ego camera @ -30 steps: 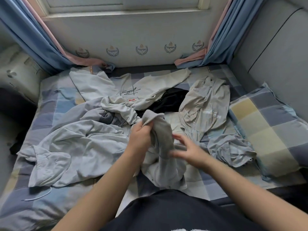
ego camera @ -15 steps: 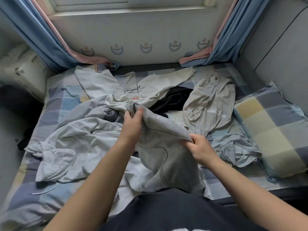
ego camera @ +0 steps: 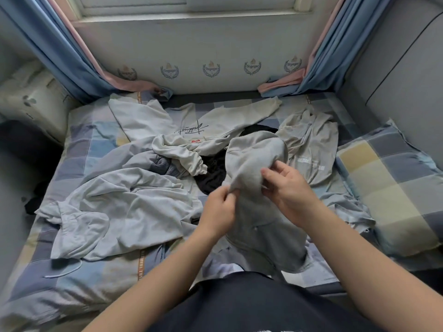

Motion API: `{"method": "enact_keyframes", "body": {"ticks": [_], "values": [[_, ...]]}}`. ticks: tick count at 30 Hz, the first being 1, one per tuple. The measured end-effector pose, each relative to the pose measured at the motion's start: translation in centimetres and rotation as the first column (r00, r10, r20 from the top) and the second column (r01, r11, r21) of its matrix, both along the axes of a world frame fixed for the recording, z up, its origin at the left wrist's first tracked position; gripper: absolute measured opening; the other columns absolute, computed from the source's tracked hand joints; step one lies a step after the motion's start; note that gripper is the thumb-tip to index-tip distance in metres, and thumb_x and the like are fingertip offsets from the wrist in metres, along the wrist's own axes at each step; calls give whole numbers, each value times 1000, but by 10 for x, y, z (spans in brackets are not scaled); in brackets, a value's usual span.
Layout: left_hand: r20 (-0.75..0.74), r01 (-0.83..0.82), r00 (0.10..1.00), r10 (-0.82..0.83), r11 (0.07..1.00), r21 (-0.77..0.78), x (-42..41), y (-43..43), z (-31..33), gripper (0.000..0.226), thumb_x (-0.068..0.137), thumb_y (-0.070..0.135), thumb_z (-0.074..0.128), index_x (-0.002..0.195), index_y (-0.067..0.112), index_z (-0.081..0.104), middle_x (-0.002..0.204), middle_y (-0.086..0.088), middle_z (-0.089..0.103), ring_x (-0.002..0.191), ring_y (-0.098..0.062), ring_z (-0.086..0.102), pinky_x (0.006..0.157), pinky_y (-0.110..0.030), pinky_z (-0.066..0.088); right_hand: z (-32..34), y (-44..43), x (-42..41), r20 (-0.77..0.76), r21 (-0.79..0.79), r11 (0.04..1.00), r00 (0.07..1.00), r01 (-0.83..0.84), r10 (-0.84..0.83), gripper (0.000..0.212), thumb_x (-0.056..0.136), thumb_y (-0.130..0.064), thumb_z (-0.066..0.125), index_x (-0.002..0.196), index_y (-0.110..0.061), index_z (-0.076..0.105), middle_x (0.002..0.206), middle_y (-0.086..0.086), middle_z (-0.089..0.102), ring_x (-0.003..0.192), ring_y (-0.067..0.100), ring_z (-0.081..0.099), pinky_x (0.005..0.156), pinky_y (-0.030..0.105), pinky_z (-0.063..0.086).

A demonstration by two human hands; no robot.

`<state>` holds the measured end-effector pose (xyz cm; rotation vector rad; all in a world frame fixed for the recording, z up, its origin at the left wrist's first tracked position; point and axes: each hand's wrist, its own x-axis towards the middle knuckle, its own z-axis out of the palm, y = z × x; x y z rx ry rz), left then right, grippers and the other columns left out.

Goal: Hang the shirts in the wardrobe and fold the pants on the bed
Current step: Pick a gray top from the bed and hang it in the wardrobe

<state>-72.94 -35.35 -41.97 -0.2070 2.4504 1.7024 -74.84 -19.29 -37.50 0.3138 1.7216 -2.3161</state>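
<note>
A grey garment (ego camera: 254, 161) is lifted above the checked bed (ego camera: 96, 144) in front of me. My left hand (ego camera: 219, 209) pinches its lower edge. My right hand (ego camera: 286, 185) holds the cloth just to the right, thumb and fingers curled on it. Its lower part (ego camera: 263, 245) droops toward my lap. A pale blue hoodie (ego camera: 107, 207) lies crumpled at the left. A cream sweatshirt (ego camera: 182, 125) with black script lies behind. A black garment (ego camera: 212, 178) shows under the pile. A beige shirt (ego camera: 311, 144) lies at the right.
A checked pillow (ego camera: 393, 183) sits at the right against a grey padded wall (ego camera: 395, 80). Blue and pink curtains (ego camera: 64, 51) hang at both sides of the window wall. A white cushion (ego camera: 31, 101) stands at the left edge. No wardrobe is in view.
The grey garment has been shifted right and raised, its top now bunched in a hump. Both hands have come closer together on its edge, and my left hand has dropped lower.
</note>
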Motion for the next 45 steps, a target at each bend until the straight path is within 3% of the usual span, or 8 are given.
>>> {"method": "enact_keyframes", "body": {"ticks": [4,9,15,19,23,27,32,45], "values": [[183,-251,965,189,872,420,-10,-8,22,21,104,16,53,94,1,65,84,-16,60,80,-23,54,69,-36,44,-47,27,38,14,540,807,961,-239,276,84,77,-45,83,145,-31,36,140,-27,42,129,-11,43,106,17,35],[240,-270,960,142,685,677,-15,-6,45,25,105,17,51,97,10,74,94,-10,76,87,-18,72,73,-28,59,-129,33,85,363,723,557,911,-409,197,144,43,-78,73,159,-22,10,160,0,19,150,24,20,121,44,24],[261,-317,948,181,568,759,-17,-13,54,25,105,19,48,109,11,72,104,-9,77,97,-19,73,81,-30,60,-158,41,66,351,776,537,934,-332,71,19,88,-9,54,98,-23,64,102,17,69,101,38,65,83,50,55],[284,-365,930,232,659,657,-21,-38,34,26,106,20,48,112,6,70,107,-12,75,98,-23,72,88,-35,57,-131,57,36,151,778,628,972,-5,-179,30,78,7,45,70,-14,64,65,10,63,68,28,61,54,39,54],[418,80,906,-69,997,-10,-10,-66,-1,26,98,22,61,98,-3,67,87,-16,63,80,-25,60,71,-37,52,-85,65,7,-65,621,761,980,187,-188,39,78,16,50,88,-13,75,84,9,73,87,31,68,78,38,58],[595,524,740,-312,823,-220,1,-63,-13,29,97,40,61,88,15,73,95,-1,75,77,-15,62,52,-18,41,-28,53,6,-350,561,809,936,175,40,49,66,20,41,83,-11,74,91,5,72,91,14,66,87,22,51],[610,-57,783,-124,962,269,-10,-30,-10,61,90,70,54,111,13,63,110,-11,72,83,-27,74,78,-39,58,0,37,36,-468,647,761,765,-45,443,31,68,21,59,80,-2,77,93,6,69,93,17,67,88,25,51],[635,-16,647,-422,825,566,10,24,-13,27,92,29,69,100,5,62,77,-12,66,64,-24,68,63,-35,60,-10,52,90,-310,777,600,716,-189,626,33,72,2,50,80,-14,77,100,-12,68,103,8,61,91,26,48]]}}
